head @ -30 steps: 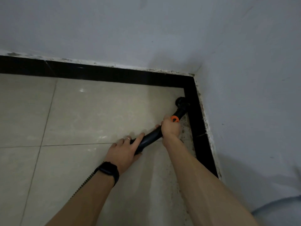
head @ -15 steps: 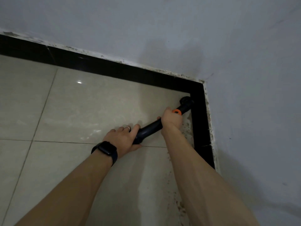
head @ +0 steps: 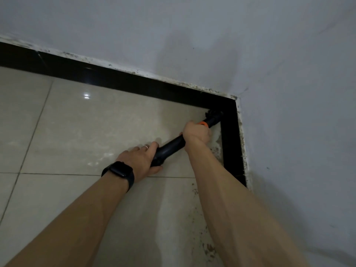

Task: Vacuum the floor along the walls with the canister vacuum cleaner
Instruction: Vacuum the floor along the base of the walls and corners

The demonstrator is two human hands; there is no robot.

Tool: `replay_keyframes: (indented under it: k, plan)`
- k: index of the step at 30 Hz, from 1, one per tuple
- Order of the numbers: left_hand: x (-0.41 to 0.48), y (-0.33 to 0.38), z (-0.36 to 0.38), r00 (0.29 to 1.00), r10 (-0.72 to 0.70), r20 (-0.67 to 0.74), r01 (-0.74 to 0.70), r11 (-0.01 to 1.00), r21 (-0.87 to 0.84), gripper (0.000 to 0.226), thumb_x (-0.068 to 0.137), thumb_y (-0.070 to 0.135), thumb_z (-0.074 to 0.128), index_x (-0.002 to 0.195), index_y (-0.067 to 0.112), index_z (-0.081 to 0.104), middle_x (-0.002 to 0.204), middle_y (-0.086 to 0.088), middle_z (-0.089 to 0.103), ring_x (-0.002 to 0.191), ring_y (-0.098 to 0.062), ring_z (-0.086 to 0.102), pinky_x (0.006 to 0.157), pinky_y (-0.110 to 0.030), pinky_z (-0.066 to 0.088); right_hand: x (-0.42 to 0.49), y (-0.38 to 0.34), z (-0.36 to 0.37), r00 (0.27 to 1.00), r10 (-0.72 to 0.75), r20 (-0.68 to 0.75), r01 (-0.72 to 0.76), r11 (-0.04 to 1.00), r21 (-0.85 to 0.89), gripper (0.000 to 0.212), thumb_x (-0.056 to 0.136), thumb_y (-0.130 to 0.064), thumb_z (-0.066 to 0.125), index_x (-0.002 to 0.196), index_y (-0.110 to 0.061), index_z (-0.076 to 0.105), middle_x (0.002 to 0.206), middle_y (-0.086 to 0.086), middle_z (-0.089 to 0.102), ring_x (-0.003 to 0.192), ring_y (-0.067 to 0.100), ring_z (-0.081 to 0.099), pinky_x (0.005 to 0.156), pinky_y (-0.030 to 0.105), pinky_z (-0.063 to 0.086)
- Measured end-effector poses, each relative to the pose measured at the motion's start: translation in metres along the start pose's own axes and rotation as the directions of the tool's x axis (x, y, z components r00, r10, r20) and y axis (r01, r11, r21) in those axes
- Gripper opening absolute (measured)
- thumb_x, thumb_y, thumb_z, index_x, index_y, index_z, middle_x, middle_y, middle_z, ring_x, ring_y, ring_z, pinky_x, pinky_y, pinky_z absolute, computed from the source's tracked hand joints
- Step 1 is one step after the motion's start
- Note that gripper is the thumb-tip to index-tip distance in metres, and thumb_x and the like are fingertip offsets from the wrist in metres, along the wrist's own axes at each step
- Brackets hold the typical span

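A black vacuum wand (head: pixel 171 147) with an orange ring (head: pixel 202 123) points into the room's corner. Its black nozzle (head: pixel 214 115) sits on the floor right where the two black skirting strips meet. My right hand (head: pixel 196 132) grips the wand just behind the orange ring. My left hand (head: pixel 140 160), with a ring and a dark wristwatch, holds the wand's lower end, thumb under it and fingers over it. The canister and hose are out of view.
Pale glossy floor tiles (head: pixel 96 122) fill the left. Black skirting (head: pixel 115 79) runs along the back wall and a second strip (head: pixel 231 143) along the right wall. Dirt specks (head: pixel 209 247) lie on the floor near the right wall. White walls close the corner.
The nozzle has slid further along the right skirting into the corner, and both hands moved forward with the wand. The view has shifted, so the corner now lies further right.
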State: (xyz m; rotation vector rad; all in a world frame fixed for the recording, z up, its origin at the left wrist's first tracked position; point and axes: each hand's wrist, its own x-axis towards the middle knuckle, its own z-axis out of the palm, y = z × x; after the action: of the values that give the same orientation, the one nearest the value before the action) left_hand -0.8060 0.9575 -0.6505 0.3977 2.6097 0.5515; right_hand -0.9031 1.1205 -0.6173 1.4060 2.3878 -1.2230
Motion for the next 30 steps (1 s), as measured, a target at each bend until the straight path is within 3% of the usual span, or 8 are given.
replay_keyframes:
  k: [5, 9, 13, 15, 17, 20, 26, 30]
  plan:
    - [-0.008, 0.017, 0.007, 0.996, -0.023, 0.090, 0.017, 0.998, 0.067, 0.057, 0.094, 0.061, 0.049, 0.135, 0.027, 0.027, 0.132, -0.003, 0.050, 0.112, -0.027, 0.053, 0.084, -0.037, 0.044, -0.009, 0.018, -0.005, 1.000, 0.015, -0.003, -0.015, 1.000, 0.005, 0.062, 0.099, -0.038, 0.054, 0.140, 0.005, 0.037, 0.128, 0.018, 0.061, 0.104, 0.034, 0.068, 0.089, 0.039, 0.058]
    - [-0.025, 0.014, 0.011, 0.990, -0.002, 0.138, -0.002, 1.000, 0.027, 0.054, 0.094, 0.059, 0.050, 0.133, 0.028, 0.029, 0.124, -0.003, 0.054, 0.104, -0.025, 0.055, 0.083, -0.037, 0.047, -0.022, 0.032, -0.012, 1.000, 0.025, 0.001, -0.025, 1.000, 0.004, 0.060, 0.103, -0.035, 0.053, 0.143, 0.007, 0.037, 0.134, 0.020, 0.057, 0.114, 0.034, 0.064, 0.080, 0.028, 0.046]
    - [-0.043, 0.008, 0.015, 0.987, 0.014, 0.163, -0.013, 1.000, -0.007, 0.056, 0.093, 0.058, 0.053, 0.134, 0.028, 0.029, 0.120, -0.003, 0.055, 0.100, -0.024, 0.057, 0.083, -0.039, 0.051, -0.040, 0.050, -0.019, 0.998, 0.055, 0.040, -0.058, 0.996, 0.075, 0.061, 0.104, -0.031, 0.053, 0.143, 0.010, 0.030, 0.139, 0.021, 0.053, 0.120, 0.035, 0.060, 0.080, 0.029, 0.043]
    - [-0.052, 0.007, 0.018, 0.989, 0.013, 0.149, -0.010, 1.000, -0.019, 0.056, 0.093, 0.056, 0.054, 0.134, 0.028, 0.029, 0.120, -0.004, 0.055, 0.100, -0.025, 0.057, 0.083, -0.040, 0.052, -0.051, 0.059, -0.018, 0.997, 0.048, 0.066, -0.058, 0.986, 0.159, 0.058, 0.098, -0.032, 0.056, 0.137, 0.007, 0.039, 0.130, 0.016, 0.059, 0.109, 0.034, 0.066, 0.079, 0.028, 0.050]
    - [-0.066, 0.003, 0.020, 0.991, 0.018, 0.135, -0.018, 1.000, -0.003, 0.055, 0.093, 0.055, 0.054, 0.133, 0.028, 0.029, 0.121, -0.003, 0.054, 0.100, -0.024, 0.057, 0.083, -0.039, 0.052, -0.064, 0.071, -0.020, 0.995, 0.048, 0.084, -0.070, 0.954, 0.290, 0.051, 0.091, -0.033, 0.059, 0.126, 0.001, 0.048, 0.115, 0.016, 0.067, 0.082, 0.030, 0.073, 0.070, 0.033, 0.060]
    - [-0.092, -0.009, 0.023, 0.994, 0.016, 0.108, -0.022, 0.999, 0.048, 0.057, 0.094, 0.057, 0.050, 0.138, 0.030, 0.026, 0.126, 0.000, 0.053, 0.103, -0.023, 0.057, 0.082, -0.037, 0.052, -0.088, 0.088, -0.026, 0.980, 0.052, 0.193, -0.132, 0.895, 0.427, 0.037, 0.097, -0.019, 0.061, 0.127, -0.006, 0.043, 0.102, 0.014, 0.064, 0.053, 0.017, 0.068, 0.051, 0.028, 0.057]
    - [-0.148, -0.044, 0.022, 0.996, -0.008, 0.084, -0.004, 0.989, 0.145, 0.068, 0.096, 0.059, 0.043, 0.151, 0.030, 0.016, 0.142, 0.001, 0.044, 0.118, -0.020, 0.052, 0.089, -0.034, 0.049, -0.145, 0.107, -0.012, 0.954, 0.057, 0.293, -0.193, 0.867, 0.460, 0.038, 0.100, -0.019, 0.059, 0.128, -0.015, 0.033, 0.113, 0.020, 0.066, 0.050, 0.014, 0.067, 0.060, 0.034, 0.062]
    - [-0.172, -0.064, 0.019, 0.995, -0.034, 0.090, 0.020, 0.989, 0.148, 0.068, 0.097, 0.060, 0.042, 0.153, 0.031, 0.016, 0.145, 0.002, 0.043, 0.118, -0.020, 0.052, 0.091, -0.035, 0.049, -0.171, 0.115, -0.003, 0.941, 0.059, 0.334, -0.190, 0.908, 0.375, 0.047, 0.102, -0.034, 0.060, 0.130, -0.013, 0.029, 0.103, 0.010, 0.060, 0.074, 0.021, 0.068, 0.075, 0.041, 0.064]
